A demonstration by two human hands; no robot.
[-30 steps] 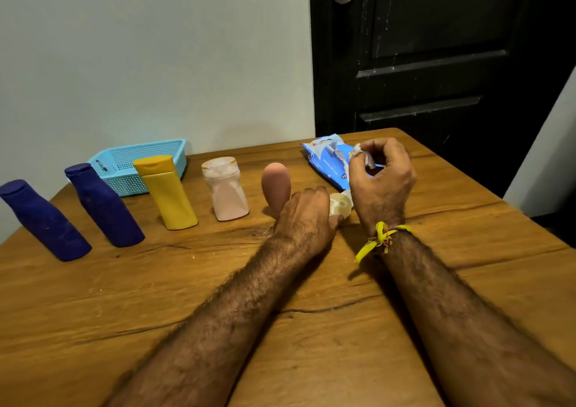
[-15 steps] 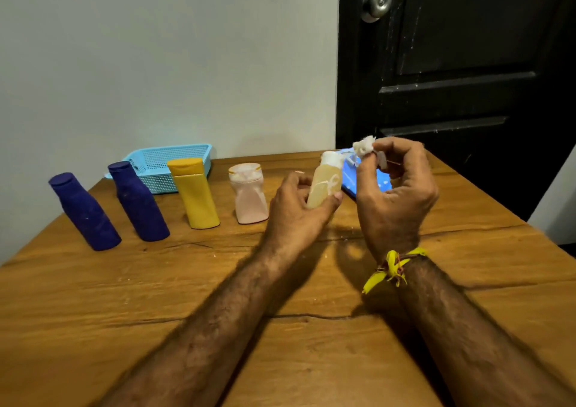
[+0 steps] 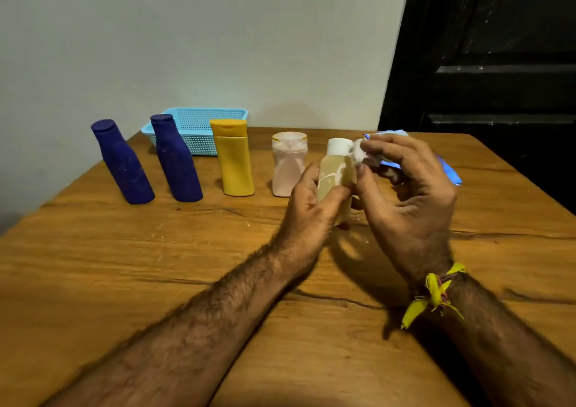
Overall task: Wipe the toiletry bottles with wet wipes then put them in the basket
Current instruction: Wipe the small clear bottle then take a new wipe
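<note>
My left hand (image 3: 311, 201) grips a small tan bottle (image 3: 335, 174) with a white cap, held upright above the table. My right hand (image 3: 405, 194) pinches a bunched white wet wipe (image 3: 358, 155) against the bottle's shoulder, just under the cap. On the table to the left stand a pale pink bottle (image 3: 288, 163), a yellow bottle (image 3: 234, 157) and two dark blue bottles (image 3: 176, 157) (image 3: 121, 162). A light blue mesh basket (image 3: 202, 126) sits behind them by the wall; its inside is hidden.
A blue wet-wipe pack (image 3: 448, 169) lies behind my right hand, mostly hidden by it. The wooden table (image 3: 156, 282) reaches the grey wall at the back. A black door (image 3: 498, 63) stands at the right behind the table.
My left hand has lifted the tan bottle off the table and brought it upright. My right hand has carried the wipe from the pack to the bottle's neck.
</note>
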